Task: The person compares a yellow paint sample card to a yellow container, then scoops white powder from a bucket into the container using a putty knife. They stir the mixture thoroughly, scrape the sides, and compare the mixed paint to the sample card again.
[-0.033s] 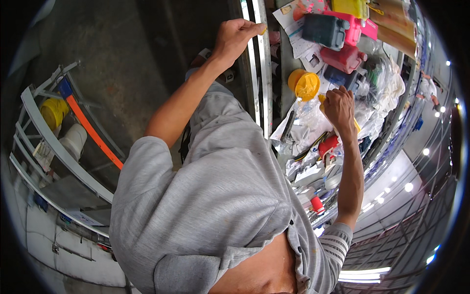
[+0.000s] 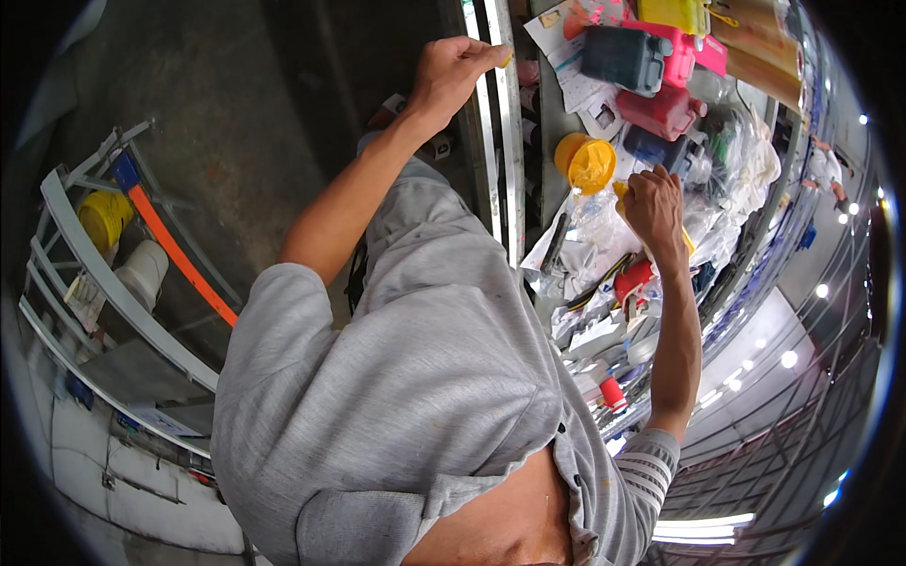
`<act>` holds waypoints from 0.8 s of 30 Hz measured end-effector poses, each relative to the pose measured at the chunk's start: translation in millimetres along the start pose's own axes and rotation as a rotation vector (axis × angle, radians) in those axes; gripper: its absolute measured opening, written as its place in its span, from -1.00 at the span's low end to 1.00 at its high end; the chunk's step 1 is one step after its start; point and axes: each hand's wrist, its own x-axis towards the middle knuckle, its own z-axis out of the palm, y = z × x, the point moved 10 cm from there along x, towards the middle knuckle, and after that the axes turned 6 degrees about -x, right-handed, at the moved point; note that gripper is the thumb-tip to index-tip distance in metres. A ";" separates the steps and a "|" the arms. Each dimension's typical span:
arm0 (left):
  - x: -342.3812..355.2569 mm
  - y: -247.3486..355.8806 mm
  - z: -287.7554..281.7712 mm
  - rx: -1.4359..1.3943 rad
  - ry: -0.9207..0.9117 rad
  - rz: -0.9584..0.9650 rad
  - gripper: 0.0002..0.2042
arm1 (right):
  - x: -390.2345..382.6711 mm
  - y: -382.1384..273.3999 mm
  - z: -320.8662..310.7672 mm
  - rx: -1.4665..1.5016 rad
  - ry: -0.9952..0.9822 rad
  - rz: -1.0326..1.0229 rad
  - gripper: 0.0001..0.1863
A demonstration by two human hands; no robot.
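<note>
My left hand (image 2: 460,80) is closed in a pinch at the pale metal rail (image 2: 511,141) along the table's left edge. A small yellow bit (image 2: 507,61) shows at its fingertips, too little to tell its kind. My right hand (image 2: 653,209) is closed in a fist over the cluttered table. Yellow parts of a tool (image 2: 620,191) stick out on both sides of it; the fingers hide the rest. Just left of that hand is a yellow tub (image 2: 570,158), tilted, with thick yellow paste (image 2: 594,167) at its mouth.
Dark (image 2: 625,60), pink (image 2: 675,55) and red (image 2: 658,111) jugs crowd the table's far end. Clear plastic bags (image 2: 604,222) and papers (image 2: 564,57) lie around them. At left stands a grey metal rack (image 2: 123,288) with an orange bar (image 2: 175,243). Another person (image 2: 826,170) is far right.
</note>
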 end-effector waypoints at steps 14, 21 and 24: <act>1.0 -1.8 25.5 0.050 -0.081 -0.036 -0.67 | -22.1 19.7 -3.4 0.077 0.082 0.113 -0.91; -5.4 3.6 54.4 0.037 -0.142 -0.061 -0.67 | -34.0 18.0 -7.1 0.104 0.073 0.165 -0.91; -9.2 6.9 70.0 0.001 -0.158 -0.011 -0.70 | -30.8 14.7 -4.7 0.079 0.108 0.138 -0.93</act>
